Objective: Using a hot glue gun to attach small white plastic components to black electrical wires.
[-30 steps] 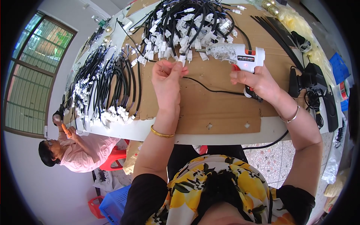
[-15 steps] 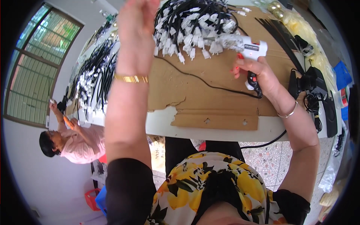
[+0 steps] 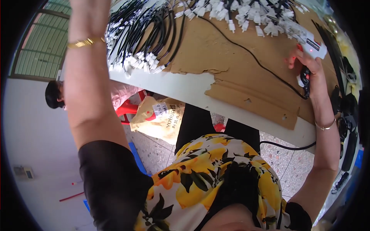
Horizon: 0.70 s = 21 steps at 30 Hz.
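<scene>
In my right hand [image 3: 311, 66] is a white glue gun [image 3: 315, 47] with a dark handle, its front end pointing left toward the cables. Fingers of this hand curl around the grip beneath the gun's body. A black power cord [image 3: 262, 63] trails from the handle across brown cardboard [image 3: 235, 50]. Just left of the nozzle lies a heap of black cables with white plugs [image 3: 254, 15]. My left hand [image 3: 90, 8] runs out of the top edge with its fingers out of sight, beyond a gold bracelet [image 3: 85, 42].
Another bundle of black cables with white connectors [image 3: 144, 61] lies at the left of the white table [image 3: 169, 82]. Below the table stand a tan sack [image 3: 156, 119] and a red stool [image 3: 127, 109]. Behind my left arm is a person in pink [image 3: 122, 91]. Black adapters [image 3: 348, 109] sit at far right.
My view has turned left, so the table and cables appear shifted right and tilted. My left arm now reaches farther up and left, and the right hand still holds the glue gun.
</scene>
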Each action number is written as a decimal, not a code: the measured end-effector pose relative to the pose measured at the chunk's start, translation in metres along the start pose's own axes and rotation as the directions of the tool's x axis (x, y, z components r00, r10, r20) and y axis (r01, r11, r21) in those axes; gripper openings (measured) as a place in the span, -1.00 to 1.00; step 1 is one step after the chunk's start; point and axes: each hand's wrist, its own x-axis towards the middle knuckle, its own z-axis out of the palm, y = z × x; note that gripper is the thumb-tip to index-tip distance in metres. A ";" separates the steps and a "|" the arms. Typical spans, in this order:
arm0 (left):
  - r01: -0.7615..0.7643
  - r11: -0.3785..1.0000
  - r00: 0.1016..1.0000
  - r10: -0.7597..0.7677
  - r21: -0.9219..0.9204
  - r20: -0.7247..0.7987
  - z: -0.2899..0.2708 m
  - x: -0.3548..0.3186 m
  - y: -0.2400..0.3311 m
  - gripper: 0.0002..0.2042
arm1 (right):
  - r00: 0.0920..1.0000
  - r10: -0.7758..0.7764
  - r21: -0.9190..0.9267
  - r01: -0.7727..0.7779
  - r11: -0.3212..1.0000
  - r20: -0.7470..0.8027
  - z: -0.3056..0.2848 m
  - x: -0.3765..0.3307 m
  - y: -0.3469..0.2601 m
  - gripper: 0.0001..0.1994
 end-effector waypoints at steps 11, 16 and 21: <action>0.415 0.897 0.909 -0.417 0.153 -0.019 -0.077 -0.197 -0.058 -0.86 | 0.999 0.048 0.027 -0.048 0.998 0.002 0.001 0.001 0.007 -0.78; 0.383 0.873 0.910 -0.412 0.303 0.038 -0.086 -0.236 -0.061 -0.80 | 0.998 0.056 0.001 -0.056 0.998 0.020 0.003 0.001 0.005 -0.79; 0.217 0.792 0.946 -0.315 0.570 0.076 -0.099 -0.255 -0.071 -0.85 | 0.997 0.078 -0.004 -0.078 0.997 -0.006 0.006 -0.001 0.002 -0.79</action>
